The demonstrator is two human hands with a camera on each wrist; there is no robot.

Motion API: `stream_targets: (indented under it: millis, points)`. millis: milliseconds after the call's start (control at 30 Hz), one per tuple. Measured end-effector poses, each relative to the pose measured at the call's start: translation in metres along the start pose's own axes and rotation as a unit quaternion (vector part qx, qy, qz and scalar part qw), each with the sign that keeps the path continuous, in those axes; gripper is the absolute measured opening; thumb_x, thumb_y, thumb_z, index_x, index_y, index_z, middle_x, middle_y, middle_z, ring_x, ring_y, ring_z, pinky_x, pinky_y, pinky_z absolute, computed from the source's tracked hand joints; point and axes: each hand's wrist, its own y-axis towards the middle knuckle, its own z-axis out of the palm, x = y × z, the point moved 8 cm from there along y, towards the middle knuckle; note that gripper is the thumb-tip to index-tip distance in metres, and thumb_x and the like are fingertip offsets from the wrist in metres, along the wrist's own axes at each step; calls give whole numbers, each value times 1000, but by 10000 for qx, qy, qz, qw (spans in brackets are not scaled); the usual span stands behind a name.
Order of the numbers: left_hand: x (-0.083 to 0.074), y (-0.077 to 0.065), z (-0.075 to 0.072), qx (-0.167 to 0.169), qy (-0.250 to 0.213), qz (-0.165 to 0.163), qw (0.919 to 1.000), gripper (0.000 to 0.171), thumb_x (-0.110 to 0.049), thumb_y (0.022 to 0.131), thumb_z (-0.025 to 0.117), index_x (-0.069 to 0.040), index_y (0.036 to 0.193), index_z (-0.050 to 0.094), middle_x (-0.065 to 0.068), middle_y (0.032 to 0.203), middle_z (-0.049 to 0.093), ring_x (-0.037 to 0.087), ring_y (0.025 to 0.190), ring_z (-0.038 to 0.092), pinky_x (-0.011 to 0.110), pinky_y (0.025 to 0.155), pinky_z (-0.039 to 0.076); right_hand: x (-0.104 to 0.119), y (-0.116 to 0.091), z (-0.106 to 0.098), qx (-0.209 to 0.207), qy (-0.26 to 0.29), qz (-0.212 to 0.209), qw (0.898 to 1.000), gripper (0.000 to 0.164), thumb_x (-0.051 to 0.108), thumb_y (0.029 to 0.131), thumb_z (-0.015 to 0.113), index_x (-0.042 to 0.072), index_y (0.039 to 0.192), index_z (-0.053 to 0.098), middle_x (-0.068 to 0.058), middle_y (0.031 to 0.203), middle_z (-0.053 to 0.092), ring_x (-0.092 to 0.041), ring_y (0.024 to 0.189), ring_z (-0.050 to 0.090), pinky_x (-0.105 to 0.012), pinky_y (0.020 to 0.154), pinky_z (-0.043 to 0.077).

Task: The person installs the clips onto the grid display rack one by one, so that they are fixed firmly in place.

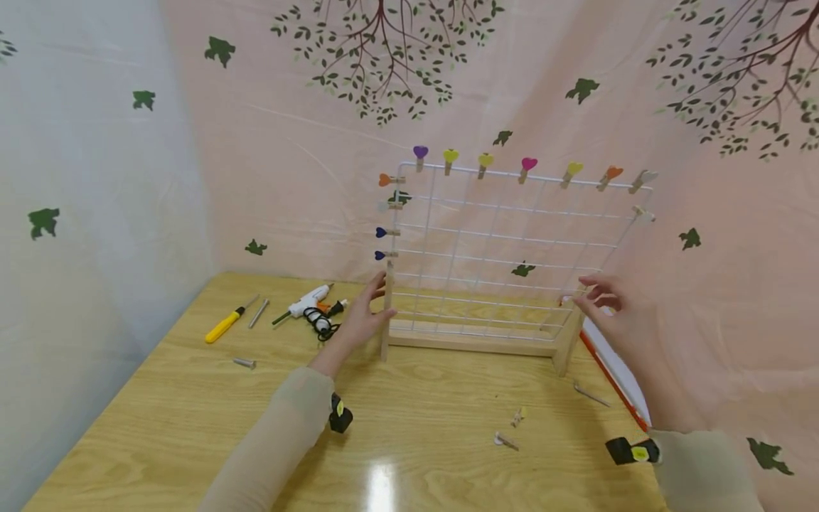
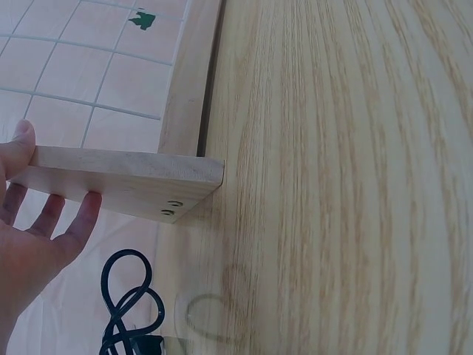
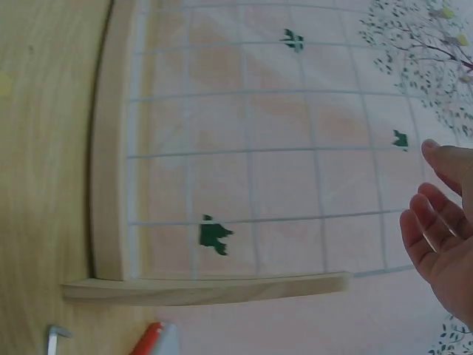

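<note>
A white wire grid [image 1: 493, 249] stands upright in a wooden stand [image 1: 473, 344]. Heart-topped clothespins, including a purple one [image 1: 420, 153] and a pink one [image 1: 527, 167], are clipped along its top; more line the left side. My left hand [image 1: 363, 313] grips the stand's left upright, with the thumb [image 2: 21, 140] on its front edge and the other fingers against the outer face. By the top of the right upright [image 1: 566, 345] is my right hand [image 1: 608, 302]. Its fingers are bent and apart from the thumb in the right wrist view, with nothing visible between them.
Two loose clothespins [image 1: 507, 441] lie in front of the stand, and a hex key [image 1: 590, 393] to the right. A red-edged white object [image 1: 614, 370] lies behind the right wrist. At left are a yellow screwdriver [image 1: 224, 326], a glue gun [image 1: 310, 301] and bolts [image 1: 244, 363].
</note>
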Motion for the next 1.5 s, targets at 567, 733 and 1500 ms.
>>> stream_targets:
  millis: [567, 733, 1500]
  points:
    - [3, 1, 0, -13, 50, -3, 10000, 78, -20, 83, 61, -27, 144, 12, 6, 144, 27, 26, 126, 35, 43, 86, 47, -23, -116, 128, 4252, 1418, -76, 8939, 30, 17, 77, 69, 10, 105, 61, -7, 99, 60, -20, 79, 52, -25, 62, 49]
    - [3, 1, 0, 17, 40, -70, 10000, 78, -21, 83, 61, -28, 144, 12, 5, 144, 26, 26, 127, 34, 42, 87, 47, -37, -133, 136, 4793, 1688, -85, 8612, 21, 19, 77, 69, 13, 97, 64, -4, 89, 60, -17, 71, 52, -22, 57, 46]
    - [3, -1, 1, -67, 9, -92, 9999, 77, -17, 84, 61, -26, 144, 13, 4, 144, 27, 26, 126, 35, 42, 88, 46, -45, -134, 136, 4759, 1588, -156, 8649, 5, 17, 83, 63, 14, 86, 63, 1, 83, 62, -1, 71, 52, -21, 58, 48]
